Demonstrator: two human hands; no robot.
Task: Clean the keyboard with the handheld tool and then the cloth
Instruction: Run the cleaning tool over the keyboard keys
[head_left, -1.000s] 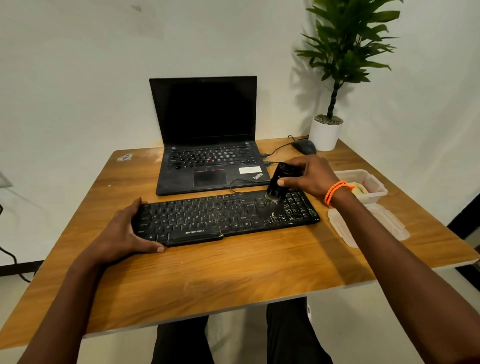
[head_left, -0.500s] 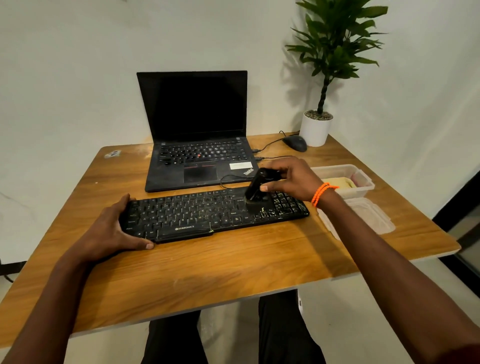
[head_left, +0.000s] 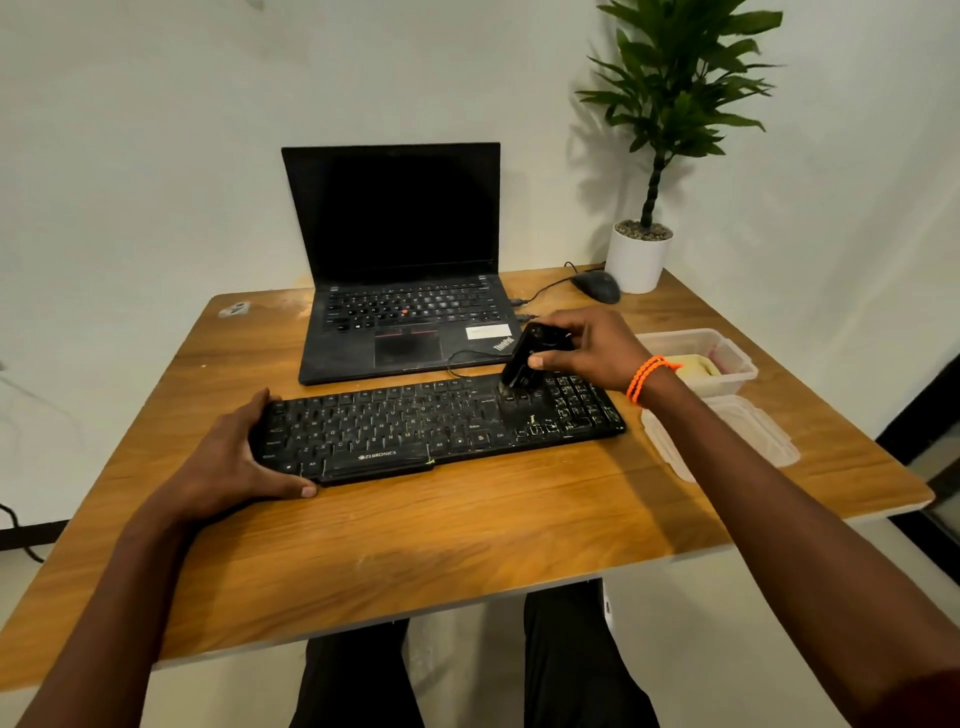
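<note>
Table (head_left: 467, 545): wooden top with a pale edge; the person's dark trousers show below its near rim.
Left hand (head_left: 228, 460): rests on the table at the left end of the keyboard, thumb lying straight along the front edge, fingers curved over the far corner, bracing it.
Keyboard (head_left: 415, 431): black, marked ZEBRONICS on the front strip, lying flat across the middle of the table, slightly angled, right end farther away. Pale smears and specks show on the keys at its right end.
Right hand (head_left: 587, 351): fingers and thumb curled round the handheld tool, thumb pressed on its near side. An orange beaded bracelet (head_left: 647, 376) circles the wrist.
Handheld tool (head_left: 524, 358): black, tilted, lower tip touching the keys in the right part of the keyboard, just left of the number pad.
Lid (head_left: 727, 436): clear plastic, flat on the table right of the keyboard.
Container (head_left: 698, 361): clear plastic tub beyond the lid, with something pale yellow inside; whether that is the cloth cannot be told.
Laptop (head_left: 400, 291): black ThinkPad, open, screen dark, just behind the keyboard.
Mouse (head_left: 597, 286): dark, wired, near the far right corner.
Potted plant (head_left: 641, 249): green leaves in a white pot, just beside the mouse.
</note>
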